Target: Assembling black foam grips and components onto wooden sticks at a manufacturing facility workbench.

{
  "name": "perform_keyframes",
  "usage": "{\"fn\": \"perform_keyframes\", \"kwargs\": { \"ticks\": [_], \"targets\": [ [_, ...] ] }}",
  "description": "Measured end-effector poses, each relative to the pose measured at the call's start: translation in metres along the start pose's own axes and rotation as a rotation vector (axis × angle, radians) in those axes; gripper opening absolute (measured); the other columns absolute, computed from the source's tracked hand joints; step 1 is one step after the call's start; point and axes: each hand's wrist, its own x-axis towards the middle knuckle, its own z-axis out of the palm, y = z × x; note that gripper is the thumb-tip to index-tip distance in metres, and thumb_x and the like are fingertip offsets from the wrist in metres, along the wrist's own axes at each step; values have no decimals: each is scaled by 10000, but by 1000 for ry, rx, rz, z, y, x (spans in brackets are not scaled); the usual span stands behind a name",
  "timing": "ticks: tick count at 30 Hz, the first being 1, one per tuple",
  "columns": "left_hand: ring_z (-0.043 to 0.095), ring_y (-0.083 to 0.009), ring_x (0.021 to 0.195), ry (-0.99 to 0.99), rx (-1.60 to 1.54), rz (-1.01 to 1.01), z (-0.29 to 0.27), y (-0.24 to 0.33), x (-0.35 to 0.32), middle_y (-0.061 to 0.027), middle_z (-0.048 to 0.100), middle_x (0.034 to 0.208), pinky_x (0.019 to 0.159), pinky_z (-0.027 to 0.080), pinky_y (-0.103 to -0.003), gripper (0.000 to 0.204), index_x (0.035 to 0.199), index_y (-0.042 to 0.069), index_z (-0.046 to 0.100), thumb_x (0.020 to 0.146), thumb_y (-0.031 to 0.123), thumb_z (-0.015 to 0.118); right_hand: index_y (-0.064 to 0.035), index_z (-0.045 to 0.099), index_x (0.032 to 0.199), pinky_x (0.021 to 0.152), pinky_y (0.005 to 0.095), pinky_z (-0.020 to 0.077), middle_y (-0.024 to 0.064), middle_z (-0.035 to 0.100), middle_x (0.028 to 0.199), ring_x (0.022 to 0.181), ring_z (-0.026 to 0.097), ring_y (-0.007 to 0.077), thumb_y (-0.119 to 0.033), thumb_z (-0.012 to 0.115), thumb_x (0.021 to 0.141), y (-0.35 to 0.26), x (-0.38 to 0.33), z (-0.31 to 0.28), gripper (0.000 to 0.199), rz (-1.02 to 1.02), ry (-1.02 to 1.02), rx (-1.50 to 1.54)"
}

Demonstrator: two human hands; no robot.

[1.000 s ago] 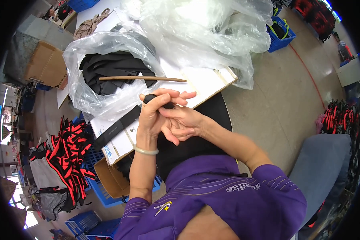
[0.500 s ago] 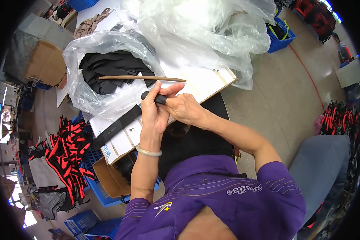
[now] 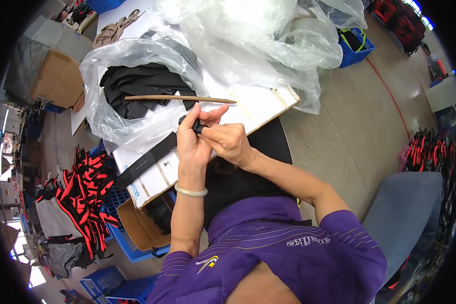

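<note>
My left hand (image 3: 193, 139) holds a piece of black webbing strap (image 3: 199, 126), palm up, with some fingers curled and others raised. Against it, my right hand (image 3: 231, 143) pinches the strap's near end between thumb and fingers; the fingertips partly hide it. A flat, wide length of black strap (image 3: 149, 158) runs from behind my left hand to the table's left edge; I cannot tell if it joins the held piece. Just beyond my hands lies a pointed wooden stick (image 3: 180, 99), across a clear plastic bag (image 3: 131, 133) filled with black straps (image 3: 131, 83).
More clear plastic sheeting (image 3: 268, 45) covers the far part of the white table (image 3: 258, 114). Braided cord (image 3: 117, 31) lies at the back left. A cardboard box (image 3: 139, 228) stands below the table, near red-and-black goods (image 3: 83, 202). A grey padded surface (image 3: 405, 218) is at right.
My right hand has turned and shifted slightly, its fingers now pinching nearer the strap's end. The left hand stays almost in place, still holding the strap.
</note>
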Motion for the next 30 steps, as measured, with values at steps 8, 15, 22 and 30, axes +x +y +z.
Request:
{"fn": "perform_keyframes", "kwargs": {
  "ticks": [8, 15, 22, 30],
  "targets": [
    [523, -377, 1157, 49, 182, 42, 1, 1, 3, -200, 666, 906, 1009, 364, -403, 316, 662, 13, 570, 908, 197, 498, -249, 476, 1263, 451, 420, 443, 101, 607, 648, 534, 604, 305, -110, 508, 808, 0, 2, -18, 478, 145, -592, -383],
    [517, -361, 1166, -42, 162, 42, 9, 14, 0, -219, 658, 978, 1080, 296, -426, 290, 700, 23, 593, 909, 214, 530, -252, 491, 1255, 485, 436, 461, 161, 613, 679, 557, 602, 348, -101, 463, 814, 12, -4, 8, 467, 108, -358, -244],
    [622, -362, 937, 189, 205, 180, 4, -10, 9, -80, 456, 526, 936, 443, -424, 408, 565, 108, 397, 912, 228, 574, -52, 590, 863, 499, 446, 462, 143, 600, 666, 600, 619, 324, -119, 535, 771, 10, 11, 1, 126, 33, -528, -416],
    [607, -263, 961, 353, -63, 112, -15, 45, 5, -37, 465, 534, 931, 406, -481, 405, 556, 160, 420, 888, 293, 610, -86, 548, 959, 458, 457, 472, 148, 602, 600, 545, 629, 334, -88, 513, 777, -11, 21, 19, 186, 50, -642, -329]
  ]
}}
